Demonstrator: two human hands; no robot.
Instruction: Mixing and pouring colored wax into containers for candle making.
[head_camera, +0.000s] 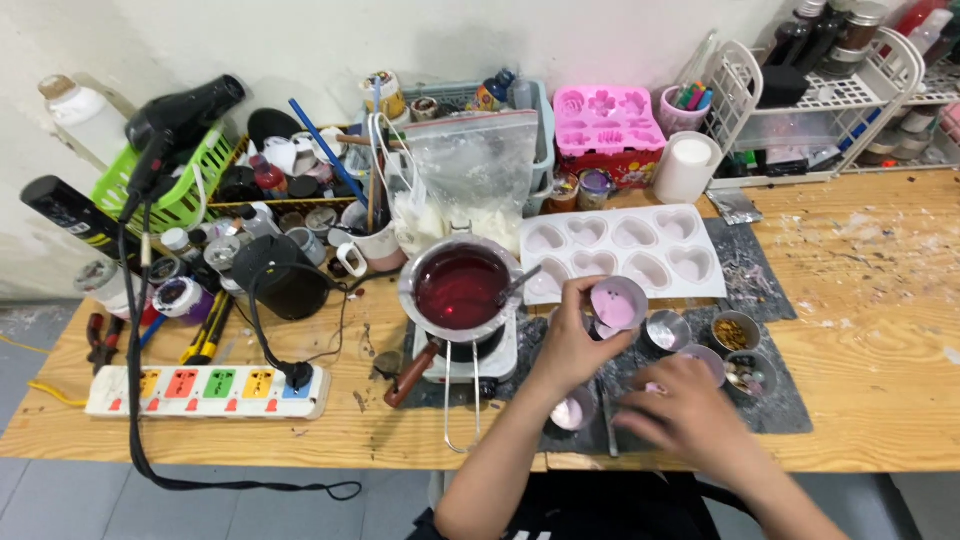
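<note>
The left hand (572, 345) is raised over the middle of the wooden surface (880, 330), its grip closed around a small metal cup (617, 302) with pale pink wax inside. The cup is tilted toward the camera, so its pink contents show, and it hangs just in front of the white heart mould (625, 250), near that tray's front edge.

The right hand (685, 412) lies lower, close to the near edge, palm down with fingers spread over a dark mat (760, 290). Whether its grip holds anything cannot be told; the fingertips are hidden among small tins. Just beyond it stand several such tins: a shiny one (667, 329), one with golden bits (735, 331) and one with mixed beads (748, 375). Another tin with pink wax (574, 411) sits beside the left wrist.

To the left of the raised cup, a metal pot (462, 287) of dark red liquid rests on a small white hotplate (490, 358), with a spoon handle leaning on its rim.

Behind the pot stands a clear bag (478, 175) of white flakes. A pink flower mould (608, 120) lies on a box at the back, next to a white candle (688, 166). Far left, a power strip (205, 390) with coloured sockets lies near the surface's front edge, and a black hairdryer (180, 122) rests on a green basket (190, 185).
</note>
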